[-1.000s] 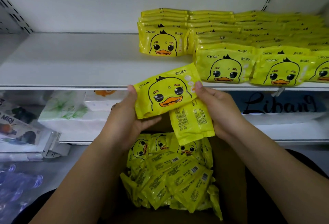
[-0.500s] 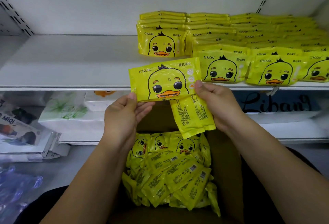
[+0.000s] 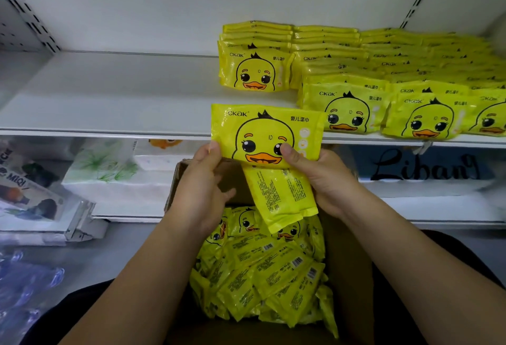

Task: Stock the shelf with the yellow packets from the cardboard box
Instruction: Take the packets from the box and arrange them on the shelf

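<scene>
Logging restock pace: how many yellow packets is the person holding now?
2. One duck-side packet between left hand and right hand; one label-side packet hanging below it, in the right hand. Others could hide behind.

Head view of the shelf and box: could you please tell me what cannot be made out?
Brown cardboard box: head view, its bottom buried under yellow packets.
Back-facing yellow packet: head view, top hidden behind the duck-face packet; print too small.
Rightmost yellow shelf packet: head view, cut by the right edge.
Blue plastic, lower left: head view, blurred.
</scene>
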Demonstrator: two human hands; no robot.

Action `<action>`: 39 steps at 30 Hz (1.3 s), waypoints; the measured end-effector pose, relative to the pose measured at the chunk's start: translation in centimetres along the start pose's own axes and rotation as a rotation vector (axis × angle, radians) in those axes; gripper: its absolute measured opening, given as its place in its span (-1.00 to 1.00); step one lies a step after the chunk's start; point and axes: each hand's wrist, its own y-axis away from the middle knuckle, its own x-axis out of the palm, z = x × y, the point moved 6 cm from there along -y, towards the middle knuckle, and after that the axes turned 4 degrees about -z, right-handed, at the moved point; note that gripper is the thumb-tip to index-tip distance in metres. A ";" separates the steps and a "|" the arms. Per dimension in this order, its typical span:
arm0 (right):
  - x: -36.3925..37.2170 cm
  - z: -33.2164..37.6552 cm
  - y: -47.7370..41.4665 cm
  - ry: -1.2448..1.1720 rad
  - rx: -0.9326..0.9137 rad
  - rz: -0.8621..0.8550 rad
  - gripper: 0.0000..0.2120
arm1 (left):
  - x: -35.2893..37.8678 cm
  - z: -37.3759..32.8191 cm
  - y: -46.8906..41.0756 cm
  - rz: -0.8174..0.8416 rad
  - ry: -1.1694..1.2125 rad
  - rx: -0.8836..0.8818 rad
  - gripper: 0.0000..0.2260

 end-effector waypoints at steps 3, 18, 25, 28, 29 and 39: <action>0.7 -0.6 0.1 -0.060 0.025 0.028 -0.66 | 1.5 1.1 0.5 0.176 0.142 -0.208 -0.43; -1.1 4.8 -1.1 0.442 -0.164 0.004 -0.50 | 0.2 -0.6 -0.3 0.021 -0.067 0.046 -0.60; 3.1 7.2 -3.1 0.827 -0.244 0.145 -0.73 | -1.1 -2.2 -0.3 -0.118 -0.007 0.111 -0.65; 3.7 10.2 -5.4 0.906 -0.382 0.047 -0.78 | -2.9 -3.7 -0.9 -0.244 0.068 0.190 -0.79; 3.9 11.2 -6.3 0.932 -0.437 0.002 -0.77 | -3.5 -4.2 -1.0 -0.285 0.085 0.213 -0.81; 5.8 13.2 -16.5 1.354 -0.581 -0.154 -0.73 | -5.8 -5.4 -2.1 -0.480 0.214 0.228 -0.76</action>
